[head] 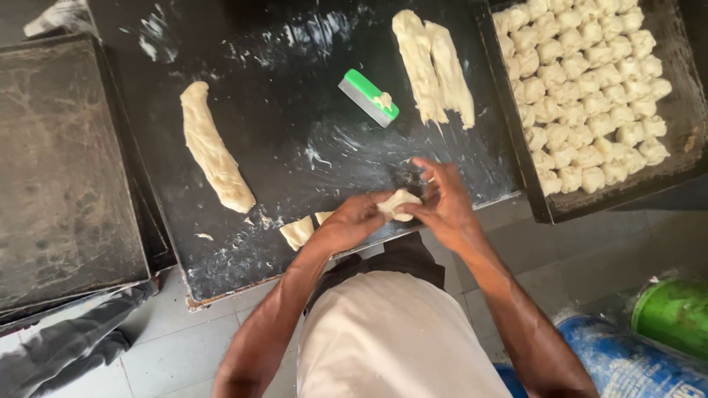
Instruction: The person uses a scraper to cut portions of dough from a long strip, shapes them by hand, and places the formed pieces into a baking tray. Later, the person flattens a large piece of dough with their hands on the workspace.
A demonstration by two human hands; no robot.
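Observation:
Both hands meet at the near edge of a black worktop (295,147). My left hand (352,220) and my right hand (444,203) pinch a small pale dough piece (398,202) between their fingers. Just left of my left hand lie two small cut dough bits (298,231) on the worktop edge. A long dough strip (212,147) lies to the left. Two more long strips (434,66) lie side by side at the far right of the worktop. A green-handled metal dough scraper (369,97) rests between them.
A dark tray (682,110) at the right holds several rows of shaped dough pieces (582,88). A stack of dark empty trays (59,169) stands at the left. Blue and green containers (649,339) sit on the tiled floor at lower right.

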